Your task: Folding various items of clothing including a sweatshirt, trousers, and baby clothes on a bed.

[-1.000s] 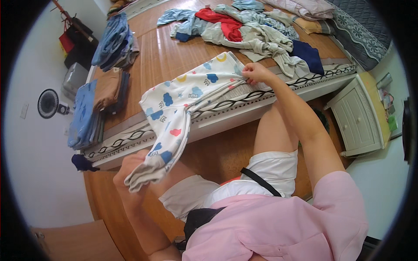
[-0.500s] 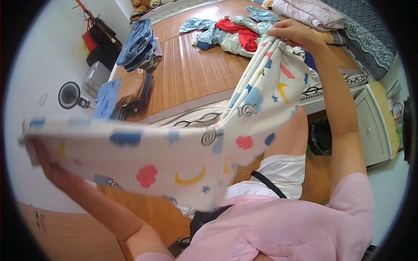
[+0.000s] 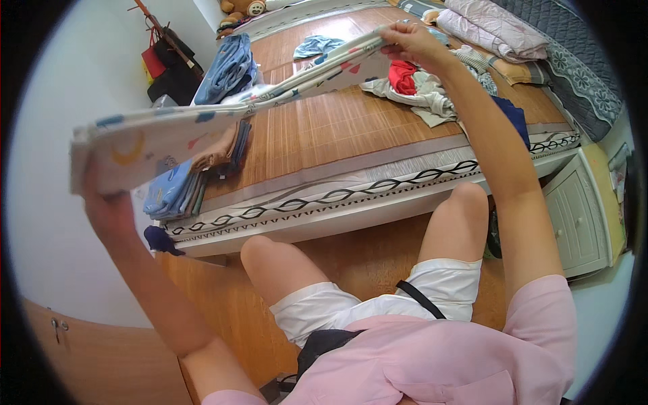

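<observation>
White pyama-like trousers (image 3: 196,121) printed with moons, stars and clouds are stretched between my two hands, up over the bed. My left hand (image 3: 111,206) grips one end at the far left; its fingers are partly behind the cloth and blurred. At the other end, my right hand (image 3: 415,46) pinches the cloth, above a heap of loose clothes (image 3: 432,98) in red, white and grey. The trousers hang folded lengthwise in a narrow, slanting band.
On the bed mat (image 3: 324,128) stand folded jeans (image 3: 226,67) and a stack of folded clothes (image 3: 172,189) at the left edge. A light blue garment (image 3: 317,46) lies farther back. Quilts (image 3: 496,27) fill the far right; a cabinet (image 3: 580,216) stands at the right.
Both hands have swung the trousers upward and away from my lap, the left hand rising most. The cloth has gone from hanging broad to a narrow band, uncovering the bed edge and my legs.
</observation>
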{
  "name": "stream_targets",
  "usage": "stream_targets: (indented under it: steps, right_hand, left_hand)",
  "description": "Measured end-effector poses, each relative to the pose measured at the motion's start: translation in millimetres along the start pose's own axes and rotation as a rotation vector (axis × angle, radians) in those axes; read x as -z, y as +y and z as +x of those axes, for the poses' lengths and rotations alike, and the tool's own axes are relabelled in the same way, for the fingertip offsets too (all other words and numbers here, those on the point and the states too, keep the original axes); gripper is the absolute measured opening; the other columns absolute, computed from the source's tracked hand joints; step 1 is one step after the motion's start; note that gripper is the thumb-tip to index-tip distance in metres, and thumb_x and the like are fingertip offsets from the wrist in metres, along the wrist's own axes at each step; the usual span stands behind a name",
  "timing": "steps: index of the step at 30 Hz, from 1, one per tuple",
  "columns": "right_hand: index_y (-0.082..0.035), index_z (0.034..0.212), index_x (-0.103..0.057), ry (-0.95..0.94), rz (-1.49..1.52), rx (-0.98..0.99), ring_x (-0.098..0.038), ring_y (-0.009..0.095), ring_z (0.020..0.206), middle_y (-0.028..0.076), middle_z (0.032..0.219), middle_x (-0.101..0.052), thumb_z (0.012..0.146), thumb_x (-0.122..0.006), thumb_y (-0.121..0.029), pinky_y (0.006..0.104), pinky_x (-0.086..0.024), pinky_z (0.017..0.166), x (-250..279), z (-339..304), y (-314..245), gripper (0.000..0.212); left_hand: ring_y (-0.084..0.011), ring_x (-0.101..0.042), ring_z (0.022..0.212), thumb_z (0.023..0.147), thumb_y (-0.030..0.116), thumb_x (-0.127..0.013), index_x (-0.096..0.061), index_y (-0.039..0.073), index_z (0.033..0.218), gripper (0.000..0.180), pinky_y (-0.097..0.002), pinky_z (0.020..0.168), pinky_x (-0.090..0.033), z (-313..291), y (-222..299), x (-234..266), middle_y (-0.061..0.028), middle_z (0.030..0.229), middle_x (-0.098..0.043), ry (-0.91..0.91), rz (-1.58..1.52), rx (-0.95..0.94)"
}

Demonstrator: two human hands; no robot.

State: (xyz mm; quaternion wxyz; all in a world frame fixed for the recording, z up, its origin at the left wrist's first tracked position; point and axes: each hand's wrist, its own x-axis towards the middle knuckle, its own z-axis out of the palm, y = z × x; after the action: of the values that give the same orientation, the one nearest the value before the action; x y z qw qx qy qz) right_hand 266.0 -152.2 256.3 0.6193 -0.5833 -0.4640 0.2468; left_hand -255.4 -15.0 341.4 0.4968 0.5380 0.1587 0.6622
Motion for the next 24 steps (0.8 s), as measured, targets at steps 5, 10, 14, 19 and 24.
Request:
stream_targets:
  steps: [5,10,14,19,24]
  right_hand:
    - [-0.002,0.112,-0.062,0.008,0.123,-0.068,-0.063,0.010,0.086,0.003,0.097,-0.064,0.092,-0.063,-0.024,0.0237,-0.054,0.079,4.0,-7.9,125.5,0.029]
    - [-0.005,0.107,-0.063,-0.018,-0.120,-0.554,-0.063,0.012,0.078,0.002,0.091,-0.064,0.091,-0.063,-0.024,0.0267,-0.055,0.071,54.4,-69.5,225.8,0.024]
    - [-0.007,0.107,-0.065,0.030,0.012,-0.739,-0.065,0.016,0.075,0.005,0.094,-0.063,0.087,-0.066,-0.028,0.0310,-0.056,0.068,38.6,-89.5,193.7,0.029]
    - [-0.006,0.103,-0.065,-0.030,-0.213,-0.832,-0.065,0.017,0.072,0.007,0.094,-0.062,0.083,-0.067,-0.032,0.0312,-0.057,0.063,58.4,-85.5,191.5,0.033]
    - [-0.006,0.090,-0.070,-0.215,-0.738,-0.841,-0.068,0.020,0.074,0.007,0.081,-0.066,0.075,-0.067,-0.032,0.0325,-0.055,0.056,58.8,-69.0,173.4,0.030]
  left_hand:
    - [-0.0184,-0.055,0.109,0.090,0.026,-0.063,-0.051,0.005,0.125,0.043,-0.0324,0.090,-0.046,-130.6,-92.6,30.4,-0.0070,0.122,-0.057,-0.443,0.170,0.206]
    - [-0.0094,-0.061,0.082,0.074,-0.002,-0.073,-0.067,0.003,0.098,0.025,-0.0230,0.072,-0.047,-226.1,-140.5,5.3,0.0003,0.088,-0.066,-0.984,0.616,0.117]
    - [-0.0093,-0.060,0.087,0.074,-0.003,-0.074,-0.067,0.004,0.098,0.026,-0.0232,0.076,-0.047,-248.5,-138.4,6.7,-0.0009,0.093,-0.066,-0.810,0.298,0.625]
    - [-0.0092,-0.059,0.092,0.075,-0.003,-0.073,-0.066,0.004,0.101,0.028,-0.0232,0.079,-0.046,-237.5,-135.9,-4.0,-0.0016,0.096,-0.064,-0.891,0.252,0.689]
    - [-0.0107,-0.060,0.091,0.076,0.000,-0.070,-0.065,0.003,0.103,0.028,-0.0248,0.080,-0.046,-242.1,-140.5,-3.6,-0.0025,0.096,-0.065,-1.133,0.314,0.935]
